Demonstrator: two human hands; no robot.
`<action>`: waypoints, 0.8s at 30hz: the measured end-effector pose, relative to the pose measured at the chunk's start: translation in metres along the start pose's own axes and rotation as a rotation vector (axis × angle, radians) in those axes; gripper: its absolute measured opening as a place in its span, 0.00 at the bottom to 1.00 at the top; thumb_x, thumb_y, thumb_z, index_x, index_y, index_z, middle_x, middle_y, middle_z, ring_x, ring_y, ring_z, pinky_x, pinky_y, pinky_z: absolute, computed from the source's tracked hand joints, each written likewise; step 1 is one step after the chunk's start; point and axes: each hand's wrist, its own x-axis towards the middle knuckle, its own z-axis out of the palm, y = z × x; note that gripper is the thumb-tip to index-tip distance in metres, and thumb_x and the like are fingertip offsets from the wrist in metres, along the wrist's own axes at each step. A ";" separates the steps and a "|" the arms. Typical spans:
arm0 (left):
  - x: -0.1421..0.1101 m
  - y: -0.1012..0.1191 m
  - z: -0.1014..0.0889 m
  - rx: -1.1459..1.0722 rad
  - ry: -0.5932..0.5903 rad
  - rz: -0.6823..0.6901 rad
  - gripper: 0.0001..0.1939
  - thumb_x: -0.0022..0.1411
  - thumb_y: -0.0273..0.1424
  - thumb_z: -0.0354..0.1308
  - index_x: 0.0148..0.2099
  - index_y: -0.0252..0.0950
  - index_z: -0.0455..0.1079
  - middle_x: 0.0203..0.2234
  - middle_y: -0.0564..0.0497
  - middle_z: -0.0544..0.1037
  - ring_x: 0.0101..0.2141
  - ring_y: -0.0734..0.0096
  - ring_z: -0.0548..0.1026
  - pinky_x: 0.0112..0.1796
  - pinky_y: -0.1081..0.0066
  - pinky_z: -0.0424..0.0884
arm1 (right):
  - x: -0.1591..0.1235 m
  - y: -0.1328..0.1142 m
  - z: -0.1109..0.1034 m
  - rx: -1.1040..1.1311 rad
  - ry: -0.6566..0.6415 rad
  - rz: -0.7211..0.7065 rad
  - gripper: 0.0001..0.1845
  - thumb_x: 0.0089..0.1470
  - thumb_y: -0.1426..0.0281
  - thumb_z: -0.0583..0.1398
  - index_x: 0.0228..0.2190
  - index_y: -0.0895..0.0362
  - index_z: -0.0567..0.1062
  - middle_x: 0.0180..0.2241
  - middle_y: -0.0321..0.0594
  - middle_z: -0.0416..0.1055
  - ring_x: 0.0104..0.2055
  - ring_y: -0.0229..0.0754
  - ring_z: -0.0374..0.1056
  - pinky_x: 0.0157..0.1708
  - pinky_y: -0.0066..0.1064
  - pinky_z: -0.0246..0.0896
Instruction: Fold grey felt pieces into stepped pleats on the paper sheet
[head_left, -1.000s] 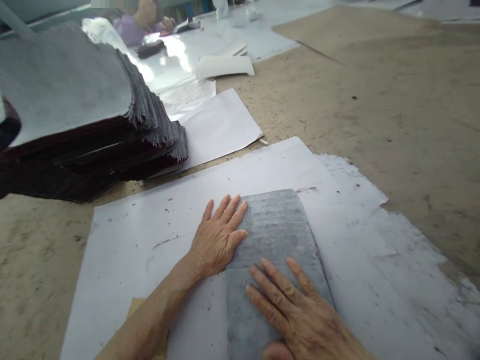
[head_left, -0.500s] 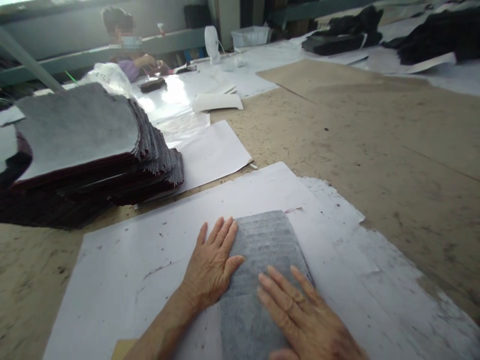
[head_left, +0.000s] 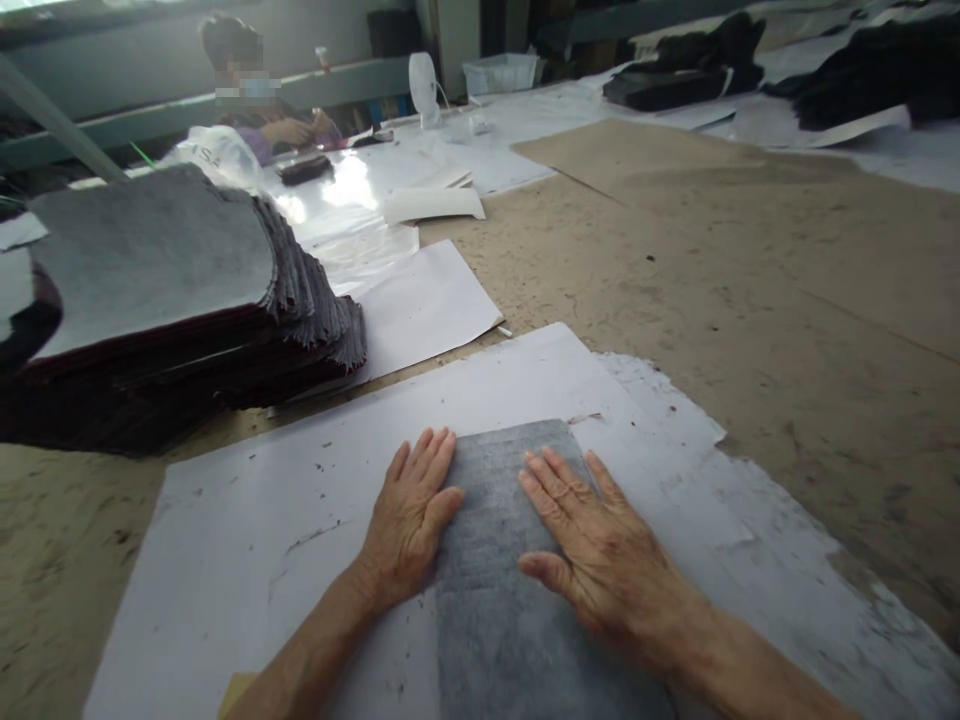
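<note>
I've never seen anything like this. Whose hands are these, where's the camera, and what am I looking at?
There's no machine: these are a person's bare hands, seen from one camera worn on their head, looking forward and down. The left hand rests at the left edge of a grey piece; the right hand lies spread over it. Neither grips anything. Beneath is white paper on a brown surface. Farther left stands a grey-topped stack; another person is in the background.

A wide brown table spreads back, white toward its far side. Behind it stand a grey wall with a long ledge and a pillar. Glare lights the white part; a bar slants at left.
</note>
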 end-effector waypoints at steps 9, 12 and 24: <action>0.051 -0.007 -0.013 -0.106 0.141 -0.124 0.10 0.55 0.32 0.58 0.40 0.37 0.70 0.39 0.49 0.74 0.42 0.64 0.69 0.45 0.60 0.65 | 0.044 0.023 -0.005 0.044 0.065 0.141 0.16 0.49 0.69 0.63 0.40 0.63 0.71 0.41 0.47 0.70 0.44 0.49 0.64 0.42 0.39 0.61; 0.061 -0.001 -0.020 -0.058 0.120 -0.177 0.11 0.50 0.30 0.60 0.38 0.36 0.68 0.35 0.49 0.72 0.39 0.62 0.69 0.41 0.60 0.65 | 0.055 0.030 -0.006 0.022 -0.093 0.212 0.19 0.42 0.65 0.68 0.36 0.59 0.72 0.37 0.44 0.70 0.42 0.50 0.63 0.39 0.40 0.58; 0.045 0.019 -0.021 -0.080 -0.052 -0.194 0.15 0.47 0.33 0.63 0.37 0.38 0.64 0.29 0.53 0.71 0.34 0.65 0.68 0.35 0.65 0.62 | 0.057 0.032 -0.005 0.002 -0.107 0.241 0.21 0.39 0.60 0.69 0.32 0.58 0.70 0.33 0.41 0.70 0.39 0.48 0.63 0.37 0.36 0.53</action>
